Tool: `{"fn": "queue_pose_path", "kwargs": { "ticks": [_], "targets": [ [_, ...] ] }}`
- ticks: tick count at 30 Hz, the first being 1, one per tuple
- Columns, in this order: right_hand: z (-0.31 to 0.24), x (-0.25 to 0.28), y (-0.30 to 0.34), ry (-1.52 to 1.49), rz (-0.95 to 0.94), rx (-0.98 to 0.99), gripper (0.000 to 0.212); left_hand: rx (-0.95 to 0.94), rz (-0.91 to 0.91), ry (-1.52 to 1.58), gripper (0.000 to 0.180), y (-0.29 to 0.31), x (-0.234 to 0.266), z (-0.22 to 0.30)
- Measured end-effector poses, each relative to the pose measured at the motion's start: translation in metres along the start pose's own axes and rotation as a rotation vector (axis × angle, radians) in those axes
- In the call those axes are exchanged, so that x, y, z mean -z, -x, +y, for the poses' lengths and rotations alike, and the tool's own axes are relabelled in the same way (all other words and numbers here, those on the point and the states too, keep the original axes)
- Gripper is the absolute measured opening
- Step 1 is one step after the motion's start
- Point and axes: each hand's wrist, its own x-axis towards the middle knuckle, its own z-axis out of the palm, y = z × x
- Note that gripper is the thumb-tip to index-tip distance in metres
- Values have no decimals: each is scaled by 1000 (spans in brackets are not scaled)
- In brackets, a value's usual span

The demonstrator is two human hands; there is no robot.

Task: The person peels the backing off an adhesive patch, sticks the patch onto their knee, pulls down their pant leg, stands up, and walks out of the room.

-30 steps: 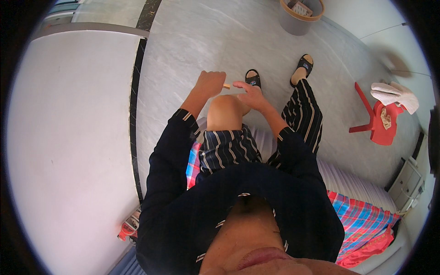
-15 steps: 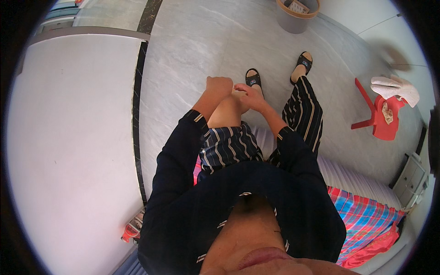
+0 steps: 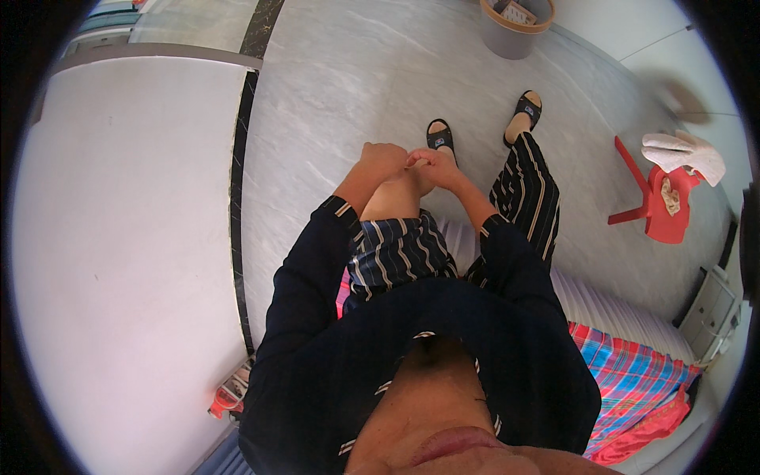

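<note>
Just above my bare left knee, my two hands meet at the fingers. My left hand is closed in a loose fist, its back turned up and its fingertips hidden. From the other side my right hand touches it, fingers curled and thumb bent in as in a pinch. Whatever lies between the fingers, if anything, is too small or hidden to name. The striped trouser leg on the left is pushed up over the thigh. A black slipper shows just beyond my right hand.
A white panel fills the left side. Far ahead on the grey floor stands a bin. To the right, a red plastic stool has a pale cloth over it. Plaid bedding lies at my right.
My hands have come together over the knee. The left moved slightly right and nearer to me; the right hand's fingers, stretched out before, are now curled in.
</note>
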Motion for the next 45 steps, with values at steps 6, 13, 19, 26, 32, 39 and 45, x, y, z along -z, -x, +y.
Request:
{"fn": "queue_pose_path", "kwargs": {
  "ticks": [6, 13, 19, 26, 32, 39, 45],
  "targets": [
    [-32, 4, -1, 9, 1, -64, 22, -13, -22, 89, 29, -1, -5, -9],
    [-21, -2, -1, 40, -116, -160, 33, -14, -62, 66, 33, 5, 9, -8],
    [-17, -3, 6, -1, -92, -50, 36, -34, -148, 84, 51, 16, 20, -8],
    [-39, 0, 14, 112, -28, -32, 29, -126, -17, 38, 56, 37, 15, -12],
    [-66, 4, 15, 341, 20, 195, 34, -74, 356, 522, 30, 23, -36, -80],
    [-100, -4, 23, 219, -23, 20, 45, -173, 367, 1050, 34, -13, -97, -93],
    [-77, -8, 29, 326, -28, -53, 54, -257, 448, 1072, 33, -28, -108, -79]
  ]
}}
